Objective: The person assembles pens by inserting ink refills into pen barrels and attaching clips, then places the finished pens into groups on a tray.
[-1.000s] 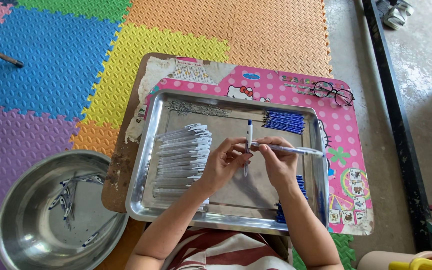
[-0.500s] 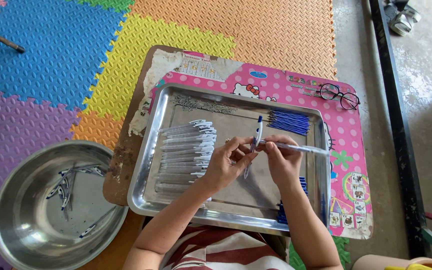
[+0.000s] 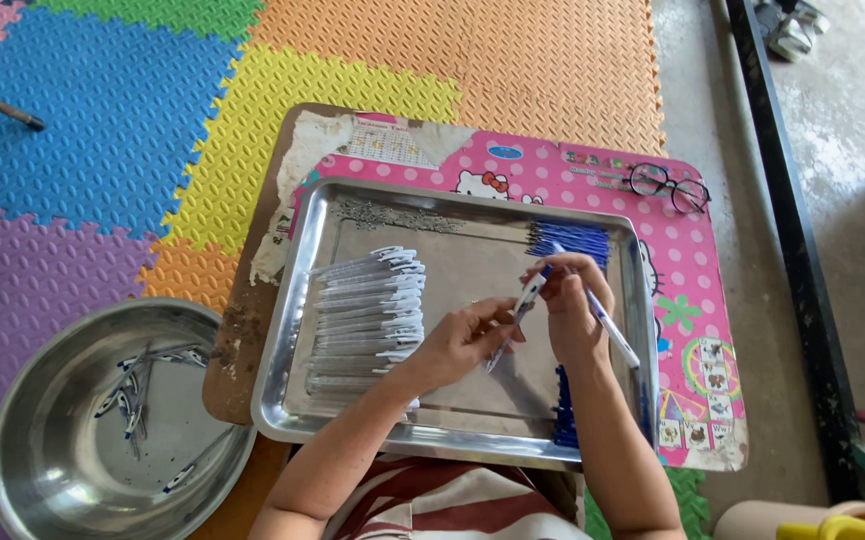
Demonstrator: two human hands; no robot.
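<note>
In the head view, the left hand point(image 3: 463, 342) is closed around a clear pen barrel point(image 3: 513, 318) over the middle of the metal tray point(image 3: 353, 215), its long axis slanting from lower left up to the right. The right hand point(image 3: 573, 310), just beside it and touching at the barrel's upper end, pinches a thin pen refill point(image 3: 608, 325) that slopes down to the right.

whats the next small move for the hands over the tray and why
Probably slide the thin blue-tipped refill in the right hand into the clear pen barrel that the left hand holds. The two parts meet near their blue tips above the steel tray, and a row of clear barrels lies to the left.
</note>
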